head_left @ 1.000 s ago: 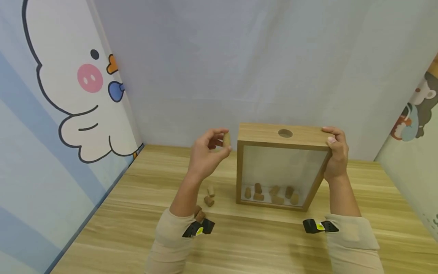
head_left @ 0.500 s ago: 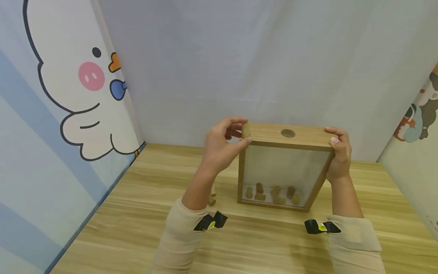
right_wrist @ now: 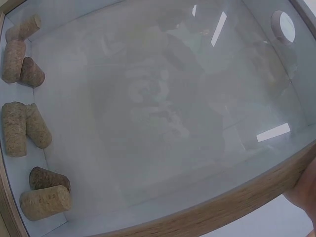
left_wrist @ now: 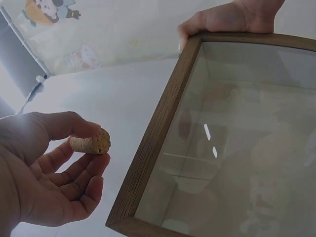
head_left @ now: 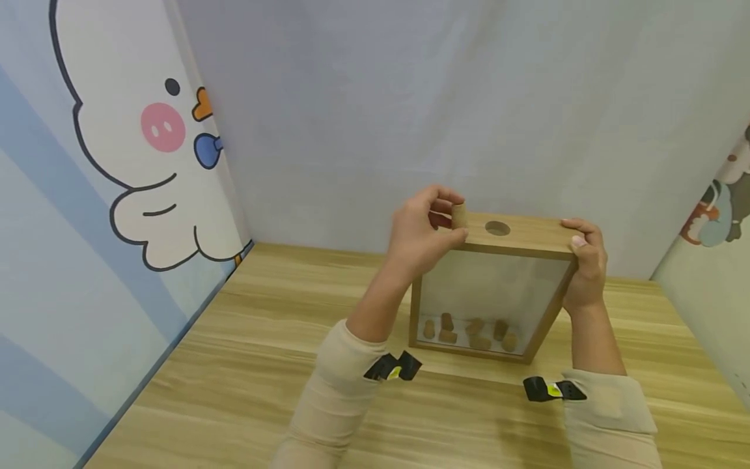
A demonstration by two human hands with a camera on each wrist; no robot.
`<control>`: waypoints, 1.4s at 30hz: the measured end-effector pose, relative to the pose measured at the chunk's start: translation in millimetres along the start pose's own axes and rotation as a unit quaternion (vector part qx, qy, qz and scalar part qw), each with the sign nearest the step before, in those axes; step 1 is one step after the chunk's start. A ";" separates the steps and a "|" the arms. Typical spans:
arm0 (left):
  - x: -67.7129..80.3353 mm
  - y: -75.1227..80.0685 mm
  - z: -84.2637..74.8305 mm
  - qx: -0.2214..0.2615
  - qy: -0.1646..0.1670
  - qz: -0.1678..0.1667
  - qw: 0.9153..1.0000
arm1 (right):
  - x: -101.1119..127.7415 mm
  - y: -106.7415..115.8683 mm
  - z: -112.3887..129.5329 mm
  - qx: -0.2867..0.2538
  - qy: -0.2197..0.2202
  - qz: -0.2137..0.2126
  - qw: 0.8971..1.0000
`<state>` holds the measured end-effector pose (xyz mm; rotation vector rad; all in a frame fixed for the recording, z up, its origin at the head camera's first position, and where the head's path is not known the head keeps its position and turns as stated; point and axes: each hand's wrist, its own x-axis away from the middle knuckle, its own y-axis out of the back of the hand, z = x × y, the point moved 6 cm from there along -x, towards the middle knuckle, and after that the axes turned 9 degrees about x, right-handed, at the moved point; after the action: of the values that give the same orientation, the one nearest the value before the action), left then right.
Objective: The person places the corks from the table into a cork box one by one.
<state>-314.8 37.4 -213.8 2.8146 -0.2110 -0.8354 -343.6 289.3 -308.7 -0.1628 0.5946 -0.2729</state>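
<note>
My left hand (head_left: 423, 236) pinches a cork (head_left: 459, 216) between thumb and fingers, above the top of a wooden frame box (head_left: 530, 233) and left of its round hole (head_left: 497, 228). In the left wrist view the same cork (left_wrist: 92, 143) shows its speckled end, apart from the frame's edge. My right hand (head_left: 586, 264) grips the box's upper right corner, thumb on the front edge and fingers over the top. Behind the clear front pane several corks (right_wrist: 15, 129) lie along the bottom of the box.
The box stands upright on a wood-grain table (head_left: 234, 365). A pale curtain (head_left: 375, 117) hangs close behind it. A cartoon-printed cloth (head_left: 129, 130) borders the left side, and another printed panel (head_left: 711, 215) is at the right.
My left hand has carried the cork rightward, from beside the box to over its top near the hole. The right hand keeps its grip on the corner.
</note>
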 end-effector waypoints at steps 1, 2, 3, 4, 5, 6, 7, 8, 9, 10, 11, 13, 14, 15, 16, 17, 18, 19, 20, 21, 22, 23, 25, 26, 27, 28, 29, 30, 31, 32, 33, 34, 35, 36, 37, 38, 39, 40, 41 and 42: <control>-1.9 -3.8 0.3 0.004 0.006 0.003 1.000 | -0.1 0.3 0.4 -0.004 0.002 0.000 1.000; -4.0 -7.7 0.7 0.006 0.010 0.007 1.000 | -0.1 0.4 0.7 -0.005 0.002 0.000 1.000; -6.1 -11.4 1.1 0.005 0.015 0.010 1.000 | -0.2 0.6 1.1 -0.007 0.003 -0.001 1.000; -8.4 -14.7 1.6 0.006 0.021 0.014 1.000 | -0.5 0.7 1.5 -0.007 0.004 -0.001 1.000; -11.0 -17.8 2.6 0.007 0.027 0.016 0.999 | -1.0 0.6 2.0 -0.010 0.005 -0.001 1.000; -13.8 -20.4 4.0 0.009 0.036 0.018 0.999 | -1.6 0.3 2.5 -0.012 0.007 0.000 1.000; -16.7 -22.5 5.2 0.006 0.044 0.018 0.999 | -2.3 0.0 2.8 -0.014 0.008 0.002 1.000; -19.7 -24.1 6.5 0.001 0.052 0.019 0.998 | -3.1 -0.3 3.2 -0.015 0.009 0.004 1.000; -23.0 -25.4 8.0 -0.004 0.060 0.019 0.998 | -4.0 -0.6 3.6 -0.013 0.009 0.005 1.000; -26.4 -26.5 9.5 -0.009 0.069 0.020 0.997 | -5.0 -0.8 4.0 -0.013 0.010 0.005 1.000; -29.9 -27.7 11.0 -0.016 0.077 0.021 0.997 | -6.2 -0.6 4.5 -0.009 0.012 0.004 1.000; -36.7 -29.8 13.5 -0.030 0.091 0.027 0.995 | -8.5 0.1 5.6 0.000 0.015 -0.001 1.000; -39.9 -31.0 14.8 -0.037 0.098 0.031 0.994 | -9.6 0.7 6.2 0.005 0.017 -0.004 1.000; -42.9 -32.2 16.1 -0.045 0.108 0.034 0.993 | -10.4 1.5 6.8 0.008 0.018 -0.007 1.000; -45.5 -33.7 16.9 -0.052 0.118 0.038 0.991 | -10.9 2.5 7.3 0.011 0.018 -0.009 1.000; -48.0 -35.5 17.8 -0.062 0.127 0.043 0.989 | -11.1 3.6 7.6 0.014 0.017 -0.011 1.000; -50.3 -37.4 18.3 -0.072 0.136 0.047 0.987 | -10.9 4.5 8.0 0.014 0.014 -0.011 1.000; -52.3 -39.7 18.6 -0.081 0.144 0.052 0.985 | -10.7 5.6 8.0 0.015 0.011 -0.012 1.000; -54.3 -42.1 18.8 -0.087 0.151 0.054 0.983 | -10.3 6.9 8.1 0.016 0.009 -0.013 1.000; -56.2 -44.7 18.9 -0.092 0.157 0.057 0.982 | -9.9 8.0 8.1 0.015 0.007 -0.013 1.000; -58.0 -47.6 19.0 -0.094 0.163 0.059 0.980 | -9.5 9.1 8.3 0.014 0.005 -0.014 1.000; -59.8 -50.4 19.0 -0.097 0.168 0.061 0.979 | -9.3 9.9 8.3 0.014 0.003 -0.014 1.000; -62.9 -55.4 18.8 -0.102 0.178 0.061 0.977 | -9.3 11.2 8.2 0.015 0.001 -0.013 1.000; -64.3 -57.7 18.9 -0.106 0.184 0.061 0.975 | -9.4 11.7 8.0 0.015 0.002 -0.013 1.000; -65.4 -59.7 18.7 -0.111 0.191 0.062 0.973 | -9.6 11.9 7.8 0.014 0.001 -0.012 1.000; -66.3 -61.6 18.6 -0.114 0.197 0.063 0.972 | -9.8 12.2 7.6 0.014 0.001 -0.012 1.000; -67.1 -63.1 18.4 -0.119 0.203 0.064 0.970 | -10.1 12.2 7.3 0.013 0.002 -0.011 1.000; -67.8 -64.3 18.4 -0.120 0.208 0.063 0.969 | -10.3 12.1 7.1 0.011 0.003 -0.011 1.000; -68.2 -65.3 18.5 -0.120 0.212 0.064 0.968 | -10.6 12.0 6.8 0.009 0.003 -0.011 1.000; -68.3 -65.9 18.8 -0.119 0.216 0.064 0.967 | -10.6 11.8 6.6 0.007 0.003 -0.010 1.000; -67.9 -66.2 19.2 -0.113 0.218 0.065 0.967 | -10.2 11.7 6.3 0.005 0.001 -0.009 1.000; -67.1 -66.2 19.9 -0.106 0.217 0.069 0.968 | -9.7 11.6 5.7 0.005 -0.001 -0.009 1.000; -65.3 -65.8 20.5 -0.098 0.213 0.073 0.969 | -9.0 11.7 5.1 0.005 -0.003 -0.010 1.000; -62.4 -65.0 20.8 -0.087 0.205 0.081 0.972 | -7.9 11.5 4.4 0.006 -0.006 -0.010 1.000; -58.4 -63.7 21.1 -0.076 0.192 0.090 0.974 | -6.9 11.1 3.8 0.006 -0.008 -0.008 1.000; -53.4 -61.5 21.1 -0.065 0.177 0.100 0.977 | -5.9 10.4 3.2 0.007 -0.010 -0.006 1.000; -47.4 -58.8 20.7 -0.053 0.158 0.110 0.980 | -4.9 9.6 2.4 0.007 -0.012 -0.004 1.000; -40.7 -55.2 19.7 -0.044 0.135 0.117 0.983 | -4.0 8.6 1.7 0.009 -0.013 -0.001 1.000; -33.6 -51.3 18.5 -0.034 0.109 0.123 0.986 | -3.3 7.5 1.1 0.012 -0.013 0.002 1.000; -26.4 -47.0 17.2 -0.026 0.083 0.127 0.988 | -2.8 6.3 0.6 0.014 -0.014 0.006 1.000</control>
<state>-342.4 85.5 -224.9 2.7126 -0.5015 -0.5396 -344.2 296.2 -308.2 -0.1368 0.5643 -0.2671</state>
